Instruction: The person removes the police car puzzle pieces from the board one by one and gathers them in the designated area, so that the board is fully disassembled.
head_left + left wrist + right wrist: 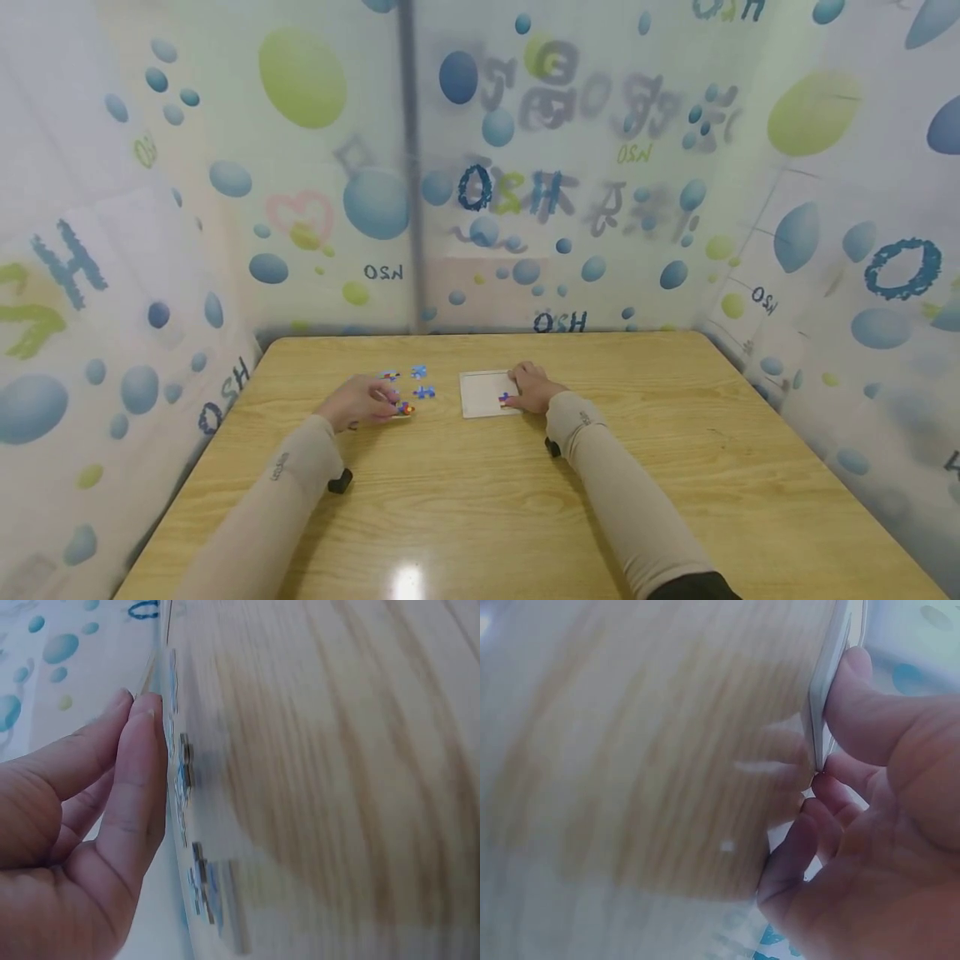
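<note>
Over the left part of the table, my left hand [362, 402] pinches a thin jigsaw puzzle piece [147, 672] between thumb and fingertips, its edge showing in the left wrist view. Close by lie loose blue puzzle pieces [423, 392] and a multicoloured piece [405, 408]. To their right is a white puzzle tray [478, 393], flat on the table. My right hand [534, 390] grips the tray's right side, thumb over the rim and fingers along the outer edge. One coloured piece [504, 400] sits inside the tray beside the thumb, partly hidden by it.
The wooden table [465, 500] ends at a patterned curtain [480, 283] at the back, with more curtain at both sides. Another blue piece [418, 372] lies behind the left hand's fingertips, towards the far edge.
</note>
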Tool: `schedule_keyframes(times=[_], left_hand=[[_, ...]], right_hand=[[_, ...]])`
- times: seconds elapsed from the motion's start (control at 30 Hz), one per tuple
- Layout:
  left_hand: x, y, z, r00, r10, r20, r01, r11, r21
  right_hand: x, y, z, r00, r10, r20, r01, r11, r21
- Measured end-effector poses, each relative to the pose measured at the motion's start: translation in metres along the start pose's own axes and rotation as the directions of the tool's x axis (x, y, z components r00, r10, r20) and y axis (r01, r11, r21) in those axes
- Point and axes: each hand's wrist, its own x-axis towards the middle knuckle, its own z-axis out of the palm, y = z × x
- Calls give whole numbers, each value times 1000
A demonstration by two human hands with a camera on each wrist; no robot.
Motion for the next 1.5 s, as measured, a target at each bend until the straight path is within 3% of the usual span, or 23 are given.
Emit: schedule_keyframes(times=[0.27, 0.57, 0.8, 1.03, 1.23, 1.4, 1.5], left_hand=[[-9, -2, -4, 994, -105, -30, 106, 993, 45], [-10, -3, -2, 989, -123, -84, 131, 987, 94], [-8, 0, 3, 988, -80, -129, 112, 957, 267], [-11, 2, -1, 991, -76, -112, 102, 963, 250], [-12, 7, -4, 991, -37, -125, 69, 964, 255], [-8, 16, 5, 993, 43, -110, -7, 950, 311], [-3, 23, 15, 993, 60, -104, -24, 947, 320]], right_hand=[[1, 0, 2, 1000, 13, -10, -13, 1000, 0], [5, 1, 5, 999, 29, -17, -29, 1000, -4], [2, -1, 3, 999, 41, -22, -41, 999, 16], [0, -2, 2, 1000, 14, -17, -14, 1000, 3], [-1, -3, 1, 1000, 16, -15, -15, 1000, 15], [-2, -3, 0, 1000, 16, -15, -15, 1000, 12], [-2, -3, 1, 1000, 18, -16, -18, 1000, 14]])
